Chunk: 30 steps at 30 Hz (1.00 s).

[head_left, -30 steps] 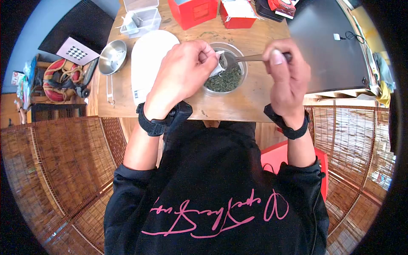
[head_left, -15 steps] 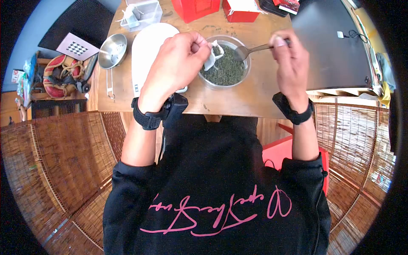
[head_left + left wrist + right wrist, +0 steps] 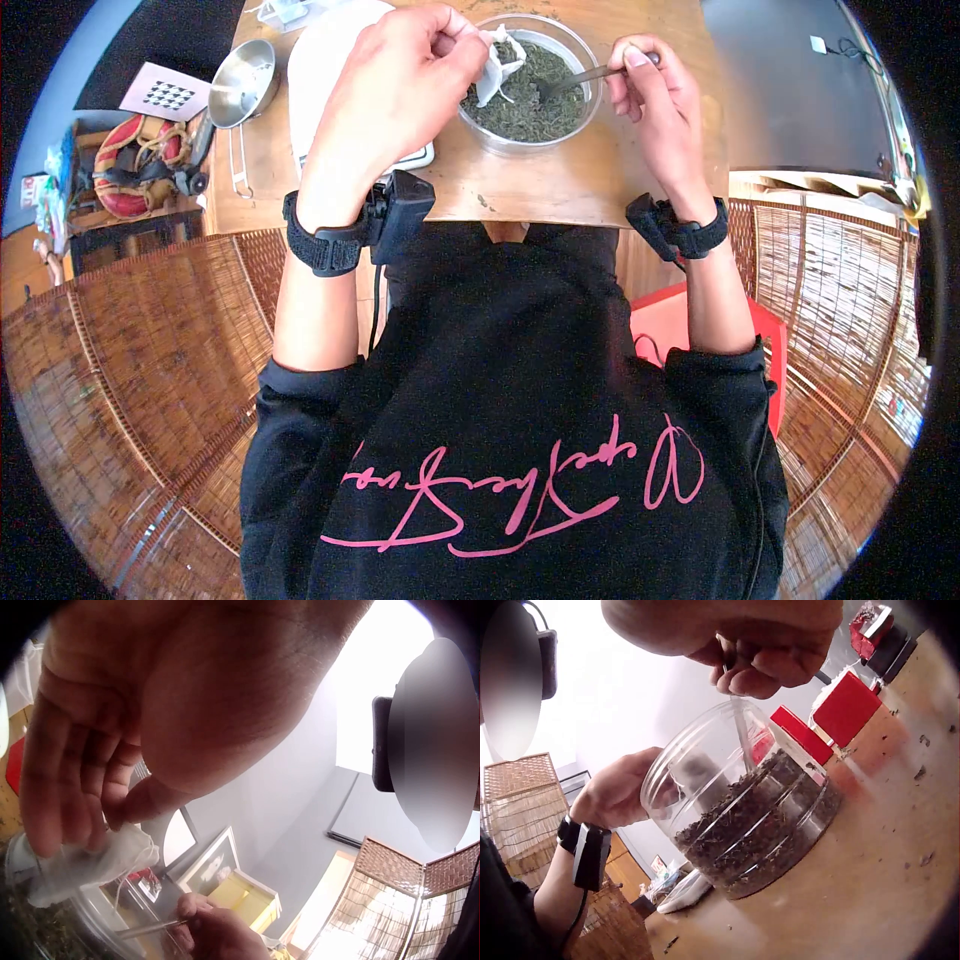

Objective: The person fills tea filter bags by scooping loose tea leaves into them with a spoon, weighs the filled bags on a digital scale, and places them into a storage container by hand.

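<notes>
My left hand [image 3: 398, 85] pinches a small white mesh bag [image 3: 497, 68] over the left part of a clear round tub [image 3: 592, 100] of dark green dried leaves [image 3: 530, 112]. Dark contents show through the bag [image 3: 697, 774] in the right wrist view. In my right hand [image 3: 662, 110] is the handle of a metal spoon [image 3: 590, 74], held between thumb and fingers. The spoon's bowl end is down in the leaves, partly hidden by them. The left wrist view shows the bag [image 3: 112, 862] hanging at my left fingertips, a thin string beside it.
A white scale [image 3: 325, 60] lies under my left forearm. Left of it stands a steel pan [image 3: 244, 84] with a wire handle. Red boxes [image 3: 847, 709] stand behind the tub on the wooden table [image 3: 560, 195], with leaf crumbs scattered about.
The spoon has gone from the bag's mouth, across the tub's right side, down into the leaves. The bag has shifted away from it. The view has tilted, so the table sits higher in frame.
</notes>
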Each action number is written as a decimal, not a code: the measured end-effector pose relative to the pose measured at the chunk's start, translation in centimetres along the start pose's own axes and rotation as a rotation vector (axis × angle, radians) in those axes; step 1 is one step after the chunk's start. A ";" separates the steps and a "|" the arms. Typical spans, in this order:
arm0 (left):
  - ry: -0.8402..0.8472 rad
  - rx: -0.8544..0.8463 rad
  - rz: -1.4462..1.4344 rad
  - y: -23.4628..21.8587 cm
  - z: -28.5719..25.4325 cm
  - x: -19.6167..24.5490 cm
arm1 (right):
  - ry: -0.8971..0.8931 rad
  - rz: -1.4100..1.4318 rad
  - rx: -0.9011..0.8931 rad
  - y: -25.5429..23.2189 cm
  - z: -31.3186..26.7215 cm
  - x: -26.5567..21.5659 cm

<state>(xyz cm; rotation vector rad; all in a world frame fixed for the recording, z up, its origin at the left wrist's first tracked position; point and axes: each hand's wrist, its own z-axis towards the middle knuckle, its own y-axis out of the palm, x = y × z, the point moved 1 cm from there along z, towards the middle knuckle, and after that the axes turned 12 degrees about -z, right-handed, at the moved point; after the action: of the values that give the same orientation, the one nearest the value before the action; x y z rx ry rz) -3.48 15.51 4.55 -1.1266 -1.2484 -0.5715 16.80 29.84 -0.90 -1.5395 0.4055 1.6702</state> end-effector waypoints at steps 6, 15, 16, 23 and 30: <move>0.028 -0.026 0.014 -0.3 -0.2 0.2 | -0.026 -0.002 -0.005 -0.1 0.4 0.3; 0.048 0.001 -0.001 -0.1 -1.2 2.0 | 0.050 -0.017 0.053 0.1 -0.2 -0.8; 0.062 -0.002 -0.009 -0.1 -1.4 2.3 | 0.065 -0.025 0.059 0.1 -0.2 -0.7; 0.096 0.032 0.042 0.1 -1.5 2.9 | 0.031 -0.031 0.064 0.1 -0.3 -0.7; 0.126 0.023 0.024 -0.2 -1.9 2.4 | 0.047 -0.042 0.069 0.2 -0.3 -0.7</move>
<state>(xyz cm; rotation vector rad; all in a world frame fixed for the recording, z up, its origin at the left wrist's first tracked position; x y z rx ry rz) -2.16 14.30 6.97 -1.0693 -1.1289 -0.5995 16.75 29.27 -0.34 -1.5284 0.4478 1.5740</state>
